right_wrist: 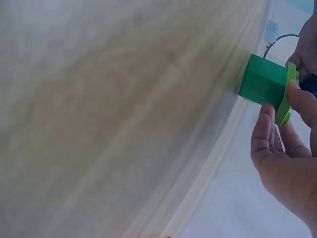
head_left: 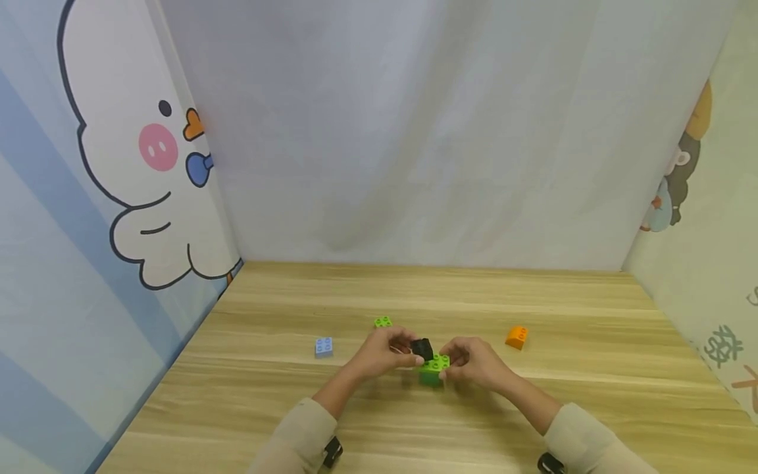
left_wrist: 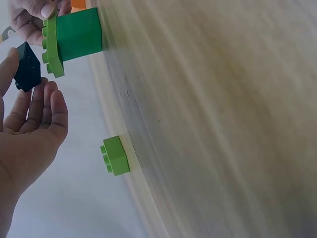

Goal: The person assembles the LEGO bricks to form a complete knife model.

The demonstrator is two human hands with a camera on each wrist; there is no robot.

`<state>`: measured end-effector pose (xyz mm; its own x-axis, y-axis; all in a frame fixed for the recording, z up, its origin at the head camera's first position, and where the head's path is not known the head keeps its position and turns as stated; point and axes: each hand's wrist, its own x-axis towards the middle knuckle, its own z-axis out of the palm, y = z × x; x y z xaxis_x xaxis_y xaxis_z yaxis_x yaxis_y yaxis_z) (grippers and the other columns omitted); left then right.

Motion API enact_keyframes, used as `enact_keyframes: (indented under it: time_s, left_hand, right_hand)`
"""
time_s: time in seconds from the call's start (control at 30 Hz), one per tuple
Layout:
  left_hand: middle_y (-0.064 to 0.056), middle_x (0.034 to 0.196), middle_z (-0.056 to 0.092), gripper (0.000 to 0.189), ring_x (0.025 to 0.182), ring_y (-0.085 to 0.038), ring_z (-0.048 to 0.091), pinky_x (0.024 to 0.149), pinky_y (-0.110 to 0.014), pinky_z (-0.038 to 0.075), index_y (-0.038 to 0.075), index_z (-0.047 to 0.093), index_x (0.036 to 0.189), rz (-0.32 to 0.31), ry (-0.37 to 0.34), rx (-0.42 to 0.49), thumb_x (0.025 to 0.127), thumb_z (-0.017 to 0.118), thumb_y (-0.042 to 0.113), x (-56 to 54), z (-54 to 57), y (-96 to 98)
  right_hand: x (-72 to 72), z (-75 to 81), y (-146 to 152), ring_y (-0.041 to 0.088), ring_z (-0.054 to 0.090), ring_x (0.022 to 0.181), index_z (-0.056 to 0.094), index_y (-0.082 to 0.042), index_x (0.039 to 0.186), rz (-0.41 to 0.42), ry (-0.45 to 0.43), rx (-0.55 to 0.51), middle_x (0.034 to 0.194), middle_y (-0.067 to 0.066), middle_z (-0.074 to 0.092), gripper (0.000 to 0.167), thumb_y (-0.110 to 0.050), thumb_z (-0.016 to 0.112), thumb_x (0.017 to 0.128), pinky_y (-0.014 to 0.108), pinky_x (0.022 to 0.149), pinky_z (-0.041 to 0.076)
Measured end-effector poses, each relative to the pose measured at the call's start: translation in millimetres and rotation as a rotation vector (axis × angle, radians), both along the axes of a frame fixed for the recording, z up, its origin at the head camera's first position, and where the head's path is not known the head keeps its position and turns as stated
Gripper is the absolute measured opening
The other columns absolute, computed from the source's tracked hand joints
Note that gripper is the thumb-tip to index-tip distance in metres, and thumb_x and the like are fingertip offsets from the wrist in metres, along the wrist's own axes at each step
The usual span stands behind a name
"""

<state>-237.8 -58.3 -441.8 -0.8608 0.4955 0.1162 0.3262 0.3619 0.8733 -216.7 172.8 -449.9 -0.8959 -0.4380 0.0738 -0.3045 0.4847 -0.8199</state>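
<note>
My left hand (head_left: pixel 383 352) pinches a black building brick (head_left: pixel 422 349) between thumb and fingers, tilted, just above the studs of a light green plate (head_left: pixel 439 361). That plate sits on a dark green block (left_wrist: pixel 80 33), which stands on the table. From the right side, my right hand (head_left: pixel 475 362) grips the light green plate's edge with thumb and fingertips. In the left wrist view a small gap shows between the black brick and the studs. In the right wrist view the black brick (right_wrist: pixel 309 83) is partly hidden behind the right thumb.
A light green brick (head_left: pixel 383 322) lies behind the left hand, partly covered by it. Farther left is a light blue brick (head_left: pixel 324 347). An orange curved brick (head_left: pixel 517 337) lies to the right. A pale curtain (head_left: pixel 414 131) hangs at the wooden table's (head_left: pixel 284 289) back edge.
</note>
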Motion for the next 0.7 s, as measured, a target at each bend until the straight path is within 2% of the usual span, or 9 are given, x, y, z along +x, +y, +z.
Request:
enact_keyframes:
  time_s: [0.3,0.53,0.7]
  left_hand:
    - [0.000,0.088,0.062,0.034,0.080,-0.013,0.058,0.072,-0.028,0.049,0.005,0.065,0.107,-0.021,0.015,-0.008,0.078,0.077,0.017,0.1,1.4,5.7]
    - [-0.002,0.094,0.064,0.033,0.089,-0.020,0.060,0.075,-0.027,0.050,0.004,0.066,0.106,-0.015,-0.001,0.012,0.077,0.077,0.015,-1.0,-1.4,12.0]
    - [-0.001,0.097,0.064,0.033,0.091,-0.017,0.060,0.076,-0.026,0.050,0.005,0.066,0.106,-0.018,-0.002,-0.009,0.076,0.078,0.015,-2.0,-4.1,15.6]
  right_hand:
    - [-0.7,-0.5,0.1,0.018,0.060,0.073,0.062,0.003,0.103,0.011,0.006,0.000,0.082,0.003,0.058,0.033,-0.009,0.077,0.076,0.027,0.063,0.051]
    - [-1.8,-1.8,1.6,0.018,0.060,0.073,0.062,0.004,0.104,0.026,0.001,-0.011,0.083,0.003,0.059,0.034,-0.010,0.077,0.076,0.028,0.063,0.051]
    - [-2.4,-2.6,1.4,0.018,0.060,0.074,0.061,0.005,0.105,0.021,-0.010,-0.013,0.085,0.004,0.059,0.036,-0.011,0.077,0.076,0.028,0.064,0.051]
